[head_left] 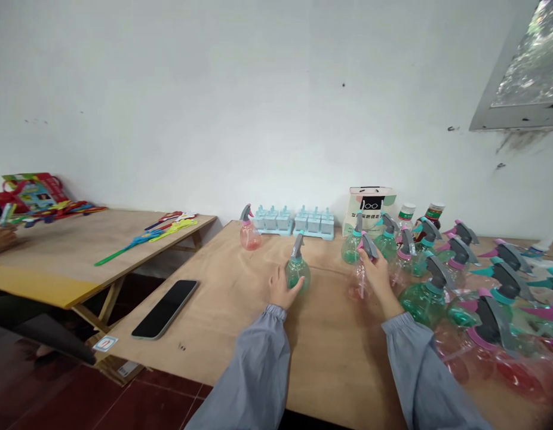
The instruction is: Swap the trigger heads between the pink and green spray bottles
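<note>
My left hand (pixel 285 289) is wrapped round the body of a green spray bottle (pixel 298 270) with a grey trigger head, which stands upright on the wooden table. To its right, my right hand (pixel 375 272) grips a clear pink spray bottle (pixel 359 285) by its grey-and-pink head. Another pink spray bottle (pixel 250 236) stands apart near the table's back left corner. Crowded on the right are several more spray bottles, among them a large green one (pixel 423 301) and a pink one (pixel 480 352) close to my right sleeve.
Light blue popsicle molds (pixel 273 222) line the wall beside a paper bag (pixel 368 209) and two capped bottles. A phone (pixel 166 309) lies at the table's left edge. Across a gap, a second table (pixel 70 251) carries colourful flat items and a person's hand (pixel 2 237).
</note>
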{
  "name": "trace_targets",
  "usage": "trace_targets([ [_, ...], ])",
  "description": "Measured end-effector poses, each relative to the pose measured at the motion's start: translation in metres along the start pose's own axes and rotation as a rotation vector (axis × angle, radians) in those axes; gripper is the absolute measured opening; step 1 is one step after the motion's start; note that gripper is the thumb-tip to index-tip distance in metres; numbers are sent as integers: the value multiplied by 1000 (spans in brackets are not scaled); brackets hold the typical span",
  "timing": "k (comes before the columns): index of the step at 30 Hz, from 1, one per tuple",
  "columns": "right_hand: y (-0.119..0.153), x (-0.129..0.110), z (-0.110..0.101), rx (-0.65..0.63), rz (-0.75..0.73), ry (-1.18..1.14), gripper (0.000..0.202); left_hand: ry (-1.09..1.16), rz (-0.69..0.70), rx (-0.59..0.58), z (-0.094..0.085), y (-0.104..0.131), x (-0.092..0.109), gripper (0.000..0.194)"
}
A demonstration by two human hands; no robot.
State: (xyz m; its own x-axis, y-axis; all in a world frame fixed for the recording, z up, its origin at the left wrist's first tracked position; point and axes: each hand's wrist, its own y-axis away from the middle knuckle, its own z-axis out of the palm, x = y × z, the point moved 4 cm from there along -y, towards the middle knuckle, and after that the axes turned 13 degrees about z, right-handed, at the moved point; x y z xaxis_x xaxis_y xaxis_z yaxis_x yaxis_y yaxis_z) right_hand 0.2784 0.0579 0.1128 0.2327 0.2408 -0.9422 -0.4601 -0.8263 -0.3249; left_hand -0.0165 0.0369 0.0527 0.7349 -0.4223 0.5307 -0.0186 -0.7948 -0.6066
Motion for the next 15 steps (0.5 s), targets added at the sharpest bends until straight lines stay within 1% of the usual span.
trace_targets([
  [5, -31, 5, 12, 62, -49, 57, 55, 24, 4, 3, -1, 0, 2, 64],
  [7, -37, 8, 16, 66, -61, 78, 56, 33, 13, 10, -2, 0, 4, 63],
  [9, -38, 12, 19, 56, -70, 82, 61, 35, 15, 16, -2, 0, 5, 63],
  [11, -27, 16, 17, 80, -127, 63, 72, 35, 17, 22, -2, 0, 6, 62],
  [12, -16, 17, 13, 113, -181, 52, 81, 37, 21, 29, -3, 0, 6, 61],
  [13, -1, 18, 9, 153, -251, 43, 90, 42, 28, 37, -3, 0, 5, 60],
  [15, 36, 17, 2, 200, -407, 51, 99, 58, 53, 53, -3, 0, 5, 60],
])
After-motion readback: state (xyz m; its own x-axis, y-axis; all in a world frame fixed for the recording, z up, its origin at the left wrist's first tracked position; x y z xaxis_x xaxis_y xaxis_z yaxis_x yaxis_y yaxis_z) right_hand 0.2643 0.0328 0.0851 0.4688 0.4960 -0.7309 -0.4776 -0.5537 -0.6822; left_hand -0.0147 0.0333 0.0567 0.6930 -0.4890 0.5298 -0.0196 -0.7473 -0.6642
